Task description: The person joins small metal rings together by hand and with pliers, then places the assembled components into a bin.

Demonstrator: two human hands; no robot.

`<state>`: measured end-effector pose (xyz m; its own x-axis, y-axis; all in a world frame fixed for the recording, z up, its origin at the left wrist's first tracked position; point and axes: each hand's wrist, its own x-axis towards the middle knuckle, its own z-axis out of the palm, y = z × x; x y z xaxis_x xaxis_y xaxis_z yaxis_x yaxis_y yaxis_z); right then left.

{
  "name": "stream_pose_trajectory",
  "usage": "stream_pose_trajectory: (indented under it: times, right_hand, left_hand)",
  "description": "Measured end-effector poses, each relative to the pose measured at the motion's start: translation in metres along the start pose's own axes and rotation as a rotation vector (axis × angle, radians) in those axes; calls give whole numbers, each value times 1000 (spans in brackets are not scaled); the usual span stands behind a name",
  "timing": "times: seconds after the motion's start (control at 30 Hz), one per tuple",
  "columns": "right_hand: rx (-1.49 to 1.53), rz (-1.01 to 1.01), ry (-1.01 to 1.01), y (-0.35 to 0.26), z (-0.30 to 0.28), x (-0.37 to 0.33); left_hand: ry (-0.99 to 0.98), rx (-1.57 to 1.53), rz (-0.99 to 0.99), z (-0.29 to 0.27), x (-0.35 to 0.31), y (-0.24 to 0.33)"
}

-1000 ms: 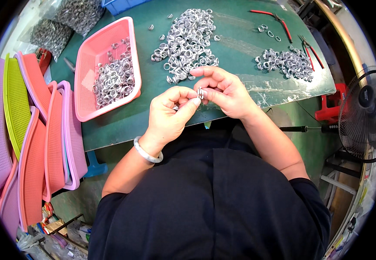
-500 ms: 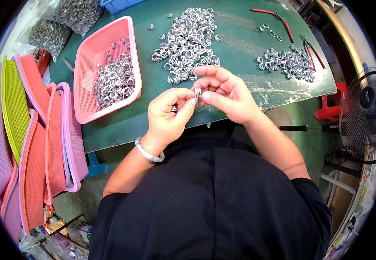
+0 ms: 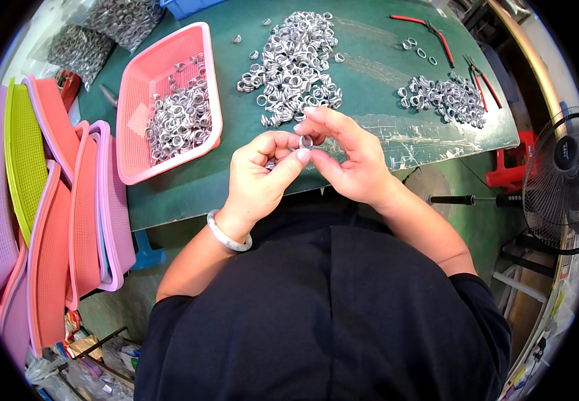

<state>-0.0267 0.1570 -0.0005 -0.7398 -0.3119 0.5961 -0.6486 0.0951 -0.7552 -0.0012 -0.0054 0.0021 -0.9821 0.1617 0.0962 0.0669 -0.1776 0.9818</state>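
A small silver metal ring (image 3: 306,142) is held up near the table's front edge between my two hands. My left hand (image 3: 261,172) pinches it between thumb and forefinger, and part of another ring (image 3: 271,163) shows in its curled fingers. My right hand (image 3: 354,159) has its thumb and bent fingers at the ring's other side, the upper forefinger raised. Just beyond my hands lies a large heap of similar rings (image 3: 296,63). A pink plastic basket (image 3: 215,107) at the left holds many more rings (image 3: 181,123).
The green table (image 3: 369,93) carries a smaller ring pile (image 3: 446,100) at the right, with two red-handled pliers (image 3: 444,47) (image 3: 482,83) beside it. Stacked coloured baskets (image 3: 29,160) stand at the left, bags of rings (image 3: 79,50) behind. A black fan (image 3: 556,174) is at the right.
The ring between my fingers has turned, so its round opening now shows. My right thumb has moved down and in beside it. The view has shifted slightly.
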Motion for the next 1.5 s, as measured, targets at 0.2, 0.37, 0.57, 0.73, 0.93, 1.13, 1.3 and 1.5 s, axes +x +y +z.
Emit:
stream_pose_trajectory:
  times: [0.2,0.37,0.57,0.73,0.93,1.13,1.3,1.5]
  right_hand:
    - [-53,-105,46,-6,1,0]
    - [-23,-140,46,-9,4,-1]
    - [6,-104,29,-12,7,-5]
    - [45,-82,48,-11,10,-8]
    - [-7,-44,-8,-15,7,-11]
    - [-280,-51,-3,-6,-9,-2]
    - [-461,86,-160,12,-8,-5]
    - [-554,-2,-225,19,14,2]
  left_hand:
    - [11,-52,-47,1,-2,2]
    - [-79,-435,-324,-4,-3,4]
    - [-189,-853,-598,-10,-3,-4]
    - [-221,-940,-618,-8,-7,-7]
    - [-217,-972,-645,-8,-11,-8]
    - [-22,-857,-505,-15,-13,-9]
    - [102,-789,-397,-31,-13,-13]
    - [83,-740,-416,-38,-11,-12]
